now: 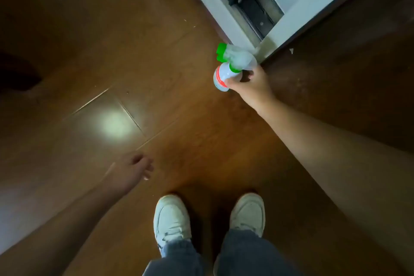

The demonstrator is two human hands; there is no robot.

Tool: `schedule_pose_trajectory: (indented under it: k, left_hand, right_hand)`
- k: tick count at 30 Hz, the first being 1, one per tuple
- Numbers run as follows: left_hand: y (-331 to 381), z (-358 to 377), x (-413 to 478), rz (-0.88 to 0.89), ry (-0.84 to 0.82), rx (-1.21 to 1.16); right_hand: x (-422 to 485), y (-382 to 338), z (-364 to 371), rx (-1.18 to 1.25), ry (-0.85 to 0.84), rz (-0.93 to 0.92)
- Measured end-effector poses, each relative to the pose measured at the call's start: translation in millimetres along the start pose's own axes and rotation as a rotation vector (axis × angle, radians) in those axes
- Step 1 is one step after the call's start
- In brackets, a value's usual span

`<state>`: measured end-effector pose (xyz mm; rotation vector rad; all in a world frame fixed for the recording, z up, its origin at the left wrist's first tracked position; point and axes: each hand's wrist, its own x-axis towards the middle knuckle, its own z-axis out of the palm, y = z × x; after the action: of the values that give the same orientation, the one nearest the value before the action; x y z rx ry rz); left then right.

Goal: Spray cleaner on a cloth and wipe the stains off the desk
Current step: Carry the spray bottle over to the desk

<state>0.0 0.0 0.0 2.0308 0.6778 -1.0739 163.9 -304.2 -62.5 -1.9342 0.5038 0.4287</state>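
Note:
A white spray bottle (221, 74) with a green trigger head and a red band on its label hangs over the wooden floor, near a white corner. My right hand (251, 86) grips it around the neck, thumb on the body. My left hand (134, 169) hovers low on the left with fingers loosely apart and nothing in it. No cloth or desk shows in the view.
I look straight down at a brown wooden floor (179, 119) with a bright reflection. My two white shoes (171, 219) and jeans legs stand at the bottom centre. A white frame with a dark track (257, 6) runs across the upper right.

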Motion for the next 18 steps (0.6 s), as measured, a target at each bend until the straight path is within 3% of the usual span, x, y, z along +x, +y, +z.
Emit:
schedule_pose_trajectory:
  k: [3, 9, 18]
  left_hand:
    - [0, 4, 18, 0.007, 0.011, 0.010]
    - [15, 0, 21, 0.016, 0.026, 0.015]
    - [32, -38, -80, 0.014, 0.023, 0.015]
  right_hand:
    - [11, 7, 9, -0.002, -0.027, -0.053]
    - [3, 12, 11, -0.108, 0.079, -0.125]
    - [-96, -68, -28, -0.116, -0.080, -0.204]
